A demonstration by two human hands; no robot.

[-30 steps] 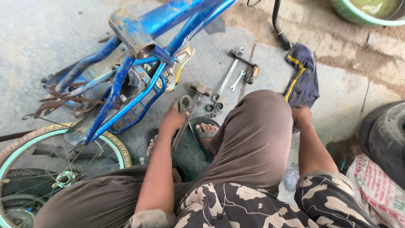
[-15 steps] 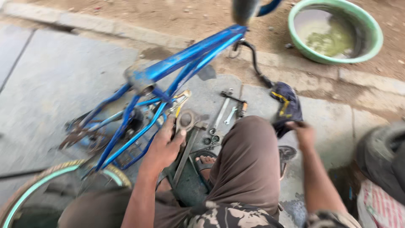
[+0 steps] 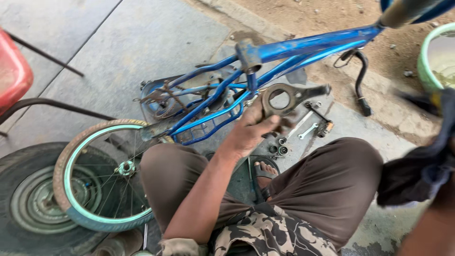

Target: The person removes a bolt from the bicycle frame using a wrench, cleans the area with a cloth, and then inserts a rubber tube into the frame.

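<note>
My left hand (image 3: 251,130) is raised in front of my knees and grips a dark, greasy metal bicycle part (image 3: 284,99) with a round ring at one end. Behind it a blue bicycle frame (image 3: 303,45) lies on the concrete. At the right edge a dark blue cloth (image 3: 417,173) hangs blurred in the air. My right hand holds it from behind and is hidden by it; only the forearm (image 3: 429,230) shows.
A small spanner (image 3: 308,130) and a few nuts or bearings (image 3: 279,149) lie on a flat sheet by my sandalled foot (image 3: 263,173). A tan-tyred bicycle wheel (image 3: 71,156) rests on a car tyre (image 3: 19,204) at left. A green basin (image 3: 433,52) stands top right and a red seat (image 3: 12,71) at far left.
My left hand has lifted the metal part from the ground up toward the frame. My right hand has picked the dark cloth off the ground and brought it near my knee.
</note>
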